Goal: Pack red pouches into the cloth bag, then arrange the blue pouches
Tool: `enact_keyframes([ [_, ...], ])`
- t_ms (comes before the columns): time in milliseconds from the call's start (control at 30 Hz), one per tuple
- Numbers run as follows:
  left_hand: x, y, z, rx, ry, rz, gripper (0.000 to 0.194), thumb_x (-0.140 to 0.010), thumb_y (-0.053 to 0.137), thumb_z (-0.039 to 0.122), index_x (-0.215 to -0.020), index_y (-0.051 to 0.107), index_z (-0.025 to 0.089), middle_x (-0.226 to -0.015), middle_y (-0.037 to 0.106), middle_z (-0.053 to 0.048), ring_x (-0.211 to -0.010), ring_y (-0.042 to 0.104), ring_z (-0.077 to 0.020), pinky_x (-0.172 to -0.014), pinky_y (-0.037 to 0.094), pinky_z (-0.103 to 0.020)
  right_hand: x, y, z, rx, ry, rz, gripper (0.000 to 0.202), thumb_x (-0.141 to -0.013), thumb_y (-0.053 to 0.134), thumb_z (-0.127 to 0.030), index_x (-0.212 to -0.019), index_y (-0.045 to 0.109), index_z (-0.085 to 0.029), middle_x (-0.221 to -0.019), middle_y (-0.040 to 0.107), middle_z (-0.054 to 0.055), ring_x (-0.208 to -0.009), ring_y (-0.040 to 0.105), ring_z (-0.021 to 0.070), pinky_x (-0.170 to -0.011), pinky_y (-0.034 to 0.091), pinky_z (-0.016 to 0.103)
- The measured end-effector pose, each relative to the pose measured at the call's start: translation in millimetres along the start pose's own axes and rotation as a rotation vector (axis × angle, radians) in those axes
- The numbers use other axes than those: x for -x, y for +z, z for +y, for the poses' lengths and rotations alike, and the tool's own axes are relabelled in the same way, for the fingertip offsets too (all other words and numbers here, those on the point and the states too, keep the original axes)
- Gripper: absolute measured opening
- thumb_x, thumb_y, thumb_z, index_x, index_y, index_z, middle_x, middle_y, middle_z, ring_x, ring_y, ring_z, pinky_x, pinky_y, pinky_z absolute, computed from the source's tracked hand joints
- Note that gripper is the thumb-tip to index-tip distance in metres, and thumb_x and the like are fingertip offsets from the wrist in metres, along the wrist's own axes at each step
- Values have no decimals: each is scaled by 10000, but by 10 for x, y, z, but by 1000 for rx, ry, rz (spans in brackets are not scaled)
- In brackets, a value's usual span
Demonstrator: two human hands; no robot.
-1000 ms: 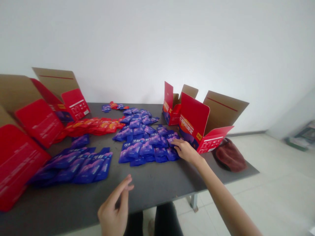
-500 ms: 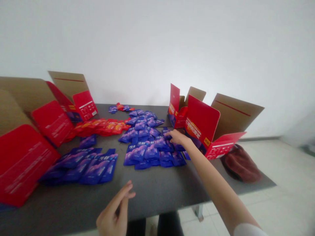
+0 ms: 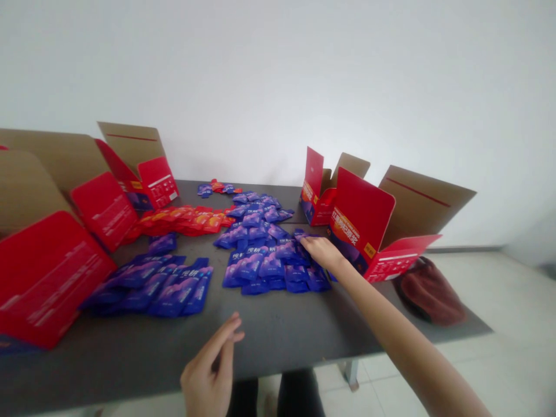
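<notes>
My right hand (image 3: 324,252) reaches over the right side of a heap of purple sachets (image 3: 271,266). Its fingers are closed on a purple sachet (image 3: 300,234) at the heap's edge, and part of the grip is hidden by the hand. Close to the table's front edge, my left hand (image 3: 211,368) hovers with fingers stretched forward and nothing in it. Left of the heap lies a second group of overlapping purple sachets (image 3: 174,289). Behind that group is a pile of red sachets (image 3: 191,220).
Open red cartons stand on the right, the nearer one (image 3: 360,226) beside my right hand and another (image 3: 317,200) behind it. More open cartons (image 3: 47,272) line the left side. A brown cloth (image 3: 432,292) lies at the right corner of the grey table (image 3: 278,330).
The view has shifted slightly, with the table's contents appearing a little farther right. My right hand stays at the heap's right edge, its fingers now around a sachet. My left hand keeps its pose.
</notes>
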State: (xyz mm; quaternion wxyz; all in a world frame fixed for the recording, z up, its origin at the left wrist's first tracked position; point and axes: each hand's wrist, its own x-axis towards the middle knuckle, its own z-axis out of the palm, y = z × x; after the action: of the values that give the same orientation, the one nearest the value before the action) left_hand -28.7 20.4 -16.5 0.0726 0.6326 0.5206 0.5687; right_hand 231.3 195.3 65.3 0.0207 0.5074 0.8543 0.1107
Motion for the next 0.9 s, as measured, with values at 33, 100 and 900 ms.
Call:
enact_keyframes([
  [33, -5, 2, 4, 0, 0, 0, 214, -851, 500, 208, -1032, 611, 235, -951, 706, -2, -751, 681, -142, -656, 532, -174, 56, -16, -30, 3, -18, 6, 322, -850, 372, -38, -1124, 521, -114, -1014, 631, 138, -950, 602, 223, -783, 444, 304],
  [100, -15, 5, 11, -4, -7, 4, 213, -851, 500, 216, -1030, 615, 235, -929, 710, 1, -753, 681, -145, -645, 530, -172, 178, -24, -95, 7, -48, 17, 295, -843, 386, -35, -1087, 531, -114, -1005, 627, 134, -933, 602, 215, -768, 447, 295],
  [900, 36, 13, -6, 94, -74, 28, 206, -843, 503, 171, -1011, 613, 219, -992, 694, -18, -761, 681, -152, -685, 537, -204, -171, 401, 17, -249, 93, 64, 400, -957, 277, -322, -1220, 527, -153, -1283, 511, 150, -1234, 424, 251, -1016, 286, 493],
])
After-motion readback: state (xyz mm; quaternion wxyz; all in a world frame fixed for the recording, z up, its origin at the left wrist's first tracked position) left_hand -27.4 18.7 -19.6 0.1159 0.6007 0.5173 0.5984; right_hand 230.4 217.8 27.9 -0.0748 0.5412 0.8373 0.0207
